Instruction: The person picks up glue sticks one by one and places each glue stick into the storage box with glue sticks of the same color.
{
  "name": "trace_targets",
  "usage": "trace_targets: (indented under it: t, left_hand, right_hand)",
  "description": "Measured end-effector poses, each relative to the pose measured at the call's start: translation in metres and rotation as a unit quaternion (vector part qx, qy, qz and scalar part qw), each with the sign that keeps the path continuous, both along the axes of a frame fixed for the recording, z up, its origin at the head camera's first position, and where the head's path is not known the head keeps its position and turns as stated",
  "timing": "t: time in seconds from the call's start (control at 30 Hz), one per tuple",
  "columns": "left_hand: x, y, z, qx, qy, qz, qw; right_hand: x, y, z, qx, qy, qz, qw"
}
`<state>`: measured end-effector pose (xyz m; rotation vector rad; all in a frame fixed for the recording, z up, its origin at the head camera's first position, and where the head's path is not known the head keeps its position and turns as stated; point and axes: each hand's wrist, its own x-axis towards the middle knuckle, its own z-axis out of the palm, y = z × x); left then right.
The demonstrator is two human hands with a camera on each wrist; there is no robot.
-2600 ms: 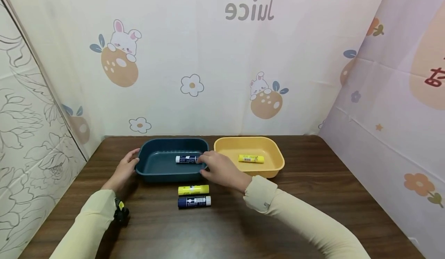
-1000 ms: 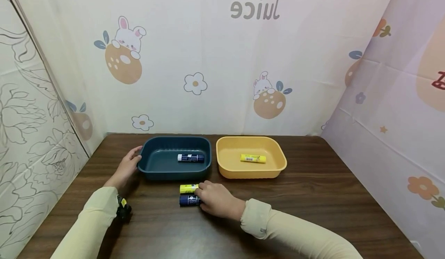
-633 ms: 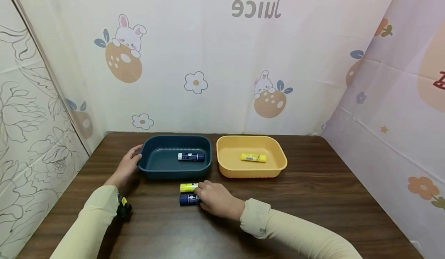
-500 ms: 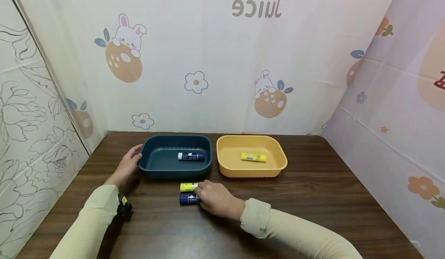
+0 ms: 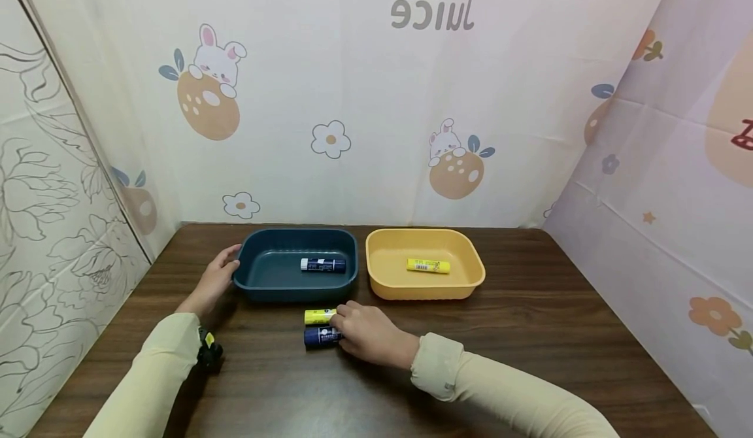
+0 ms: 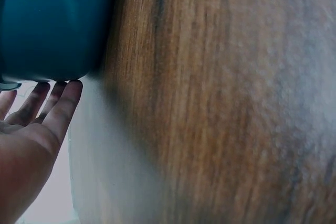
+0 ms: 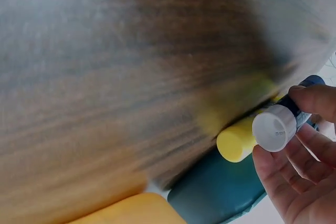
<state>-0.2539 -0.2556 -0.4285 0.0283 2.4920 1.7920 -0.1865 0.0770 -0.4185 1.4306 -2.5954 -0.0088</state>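
Right hand (image 5: 370,335) has moved from the teal tray (image 5: 294,295) to the navy glue stick (image 5: 320,337) in front of it, fingers pinching. Left hand (image 5: 215,278): extended fingers touch the tray's left end. Suggest straight lift, sparing the adjacent yellow stick (image 5: 317,317).

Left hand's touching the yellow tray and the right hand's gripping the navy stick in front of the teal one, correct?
Not quite: the left hand touches the teal tray, not the yellow tray, as the left wrist view shows. The right hand does grip the navy stick in front.
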Motion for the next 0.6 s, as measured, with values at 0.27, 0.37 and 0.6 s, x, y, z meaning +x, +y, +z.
trace_targets:
  t: [0.27,0.37,0.6]
  left_hand:
    - [-0.002,0.001,-0.001,0.006,-0.007,-0.008,0.9999]
    - [-0.002,0.000,-0.001,0.007,-0.006,-0.008,0.9999]
    - [-0.002,0.000,-0.003,0.005,-0.001,-0.010,0.9999]
  right_hand:
    - [-0.001,0.004,0.013,-0.023,0.002,-0.001,1.000]
    - [-0.001,0.006,0.021,-0.029,0.002,-0.004,1.000]
    - [-0.003,0.008,0.036,-0.039,-0.003,-0.012,0.999]
